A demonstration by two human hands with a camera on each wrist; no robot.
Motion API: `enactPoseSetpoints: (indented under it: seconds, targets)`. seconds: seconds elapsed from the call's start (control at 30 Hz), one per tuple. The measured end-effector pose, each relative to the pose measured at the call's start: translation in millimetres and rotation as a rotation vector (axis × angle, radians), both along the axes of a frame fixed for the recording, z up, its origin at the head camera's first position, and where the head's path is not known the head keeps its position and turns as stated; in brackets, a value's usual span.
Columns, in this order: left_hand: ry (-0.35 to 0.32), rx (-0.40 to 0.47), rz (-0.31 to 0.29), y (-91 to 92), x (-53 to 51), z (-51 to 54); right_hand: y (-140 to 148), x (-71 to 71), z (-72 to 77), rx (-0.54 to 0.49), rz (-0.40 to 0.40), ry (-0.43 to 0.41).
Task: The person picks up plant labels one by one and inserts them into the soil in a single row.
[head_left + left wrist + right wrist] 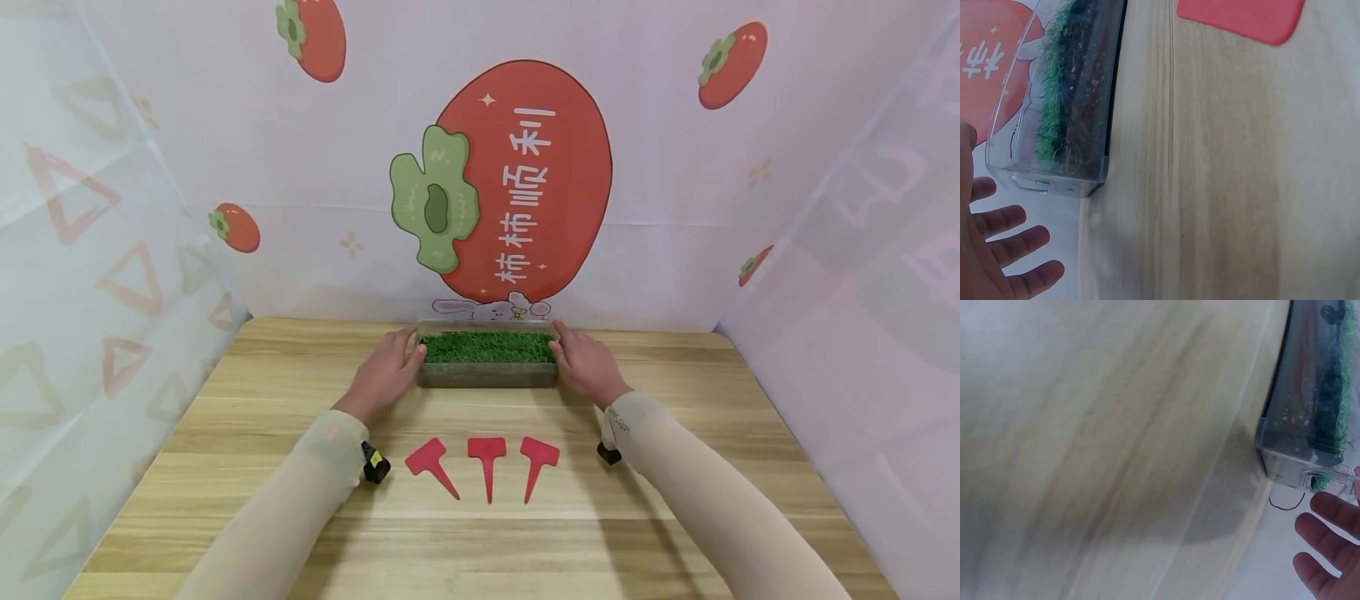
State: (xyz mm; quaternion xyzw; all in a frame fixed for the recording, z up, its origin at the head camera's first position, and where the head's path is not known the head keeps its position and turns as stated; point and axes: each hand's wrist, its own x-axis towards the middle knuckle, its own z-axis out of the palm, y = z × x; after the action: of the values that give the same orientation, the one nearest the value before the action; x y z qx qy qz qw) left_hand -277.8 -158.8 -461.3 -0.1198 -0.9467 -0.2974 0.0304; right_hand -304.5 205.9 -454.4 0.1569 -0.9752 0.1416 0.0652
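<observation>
I see the left hand (387, 367) and right hand (591, 364) at both ends of the far grass box (487, 377), uncurled, holding nothing. Three red tags (487, 449) lie nearer.

Booth-like indoor space — fruit-printed cloth walls (660, 175), wood-grain table (480, 554)

Head view: I can't read the writing (619, 419) on the right cuff (637, 415); too small. The printed rabbit (491, 312) is partly hidden behind the clear planter (487, 376). Left wrist: the top edge cuts planter and red plant label (1249, 15); left edge crops the left hand (988, 255). Right wrist: right edge crops the right hand (1335, 544); surface (1097, 437) grain blurred.
</observation>
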Motion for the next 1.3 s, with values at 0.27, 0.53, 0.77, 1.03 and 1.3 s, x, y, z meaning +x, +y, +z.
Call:
enactPoseSetpoints:
  seconds: [0.27,0.53,0.77,1.03,1.3]
  targets:
    - [0.0,-0.02,-0.01,4.5,-3.8,-7.2,2,-3.2,-1.1,0.017,-0.029,-0.096]
    - [-0.058,-0.031,-0.027,5.5,-8.5,-8.5,0,-8.6,-1.6,0.04,-0.058,-0.251]
    - [-0.11,-0.051,-0.039,7.5,-12.7,-7.3,-1,-4.8,-0.2,-0.097,-0.045,-0.326]
    - [-0.131,-0.034,-0.057,7.2,-10.9,-6.1,-3,-1.8,1.0,-0.113,-0.072,-0.333]
    - [-0.155,-0.016,-0.066,7.6,-8.1,-3.0,-5,1.4,1.5,-0.152,-0.054,-0.344]
